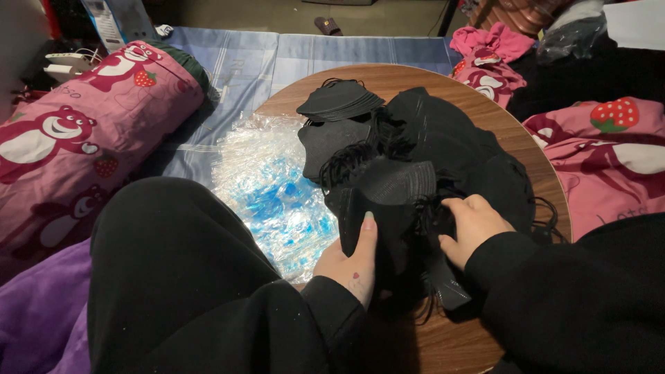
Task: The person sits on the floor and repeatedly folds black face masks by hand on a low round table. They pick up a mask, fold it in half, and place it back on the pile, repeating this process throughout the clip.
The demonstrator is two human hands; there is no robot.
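Near edge: black-sleeved knees and arms fill the bottom of the view. Left hand (pixel 352 262) cups the near-left edge of a black face mask (pixel 388 201), thumb up along its side, fingers underneath it. Right hand (pixel 472 223) grips the same mask's right side, fingers curled into the ear loops; exact pinch hard to tell, black on black. Mask sits at the front of a heap of black masks (pixel 450 138) on the round wooden desk (pixel 533 149). Left of the hands, crinkled clear plastic wrap (pixel 273 187) with blue showing through overhangs the desk edge. Further back, a neat fanned stack of masks (pixel 339 100). Far left: pink bear-print bolster (pixel 76 145) on a blue checked sheet (pixel 235 66); beyond it a white-blue box (pixel 111 21), upright.
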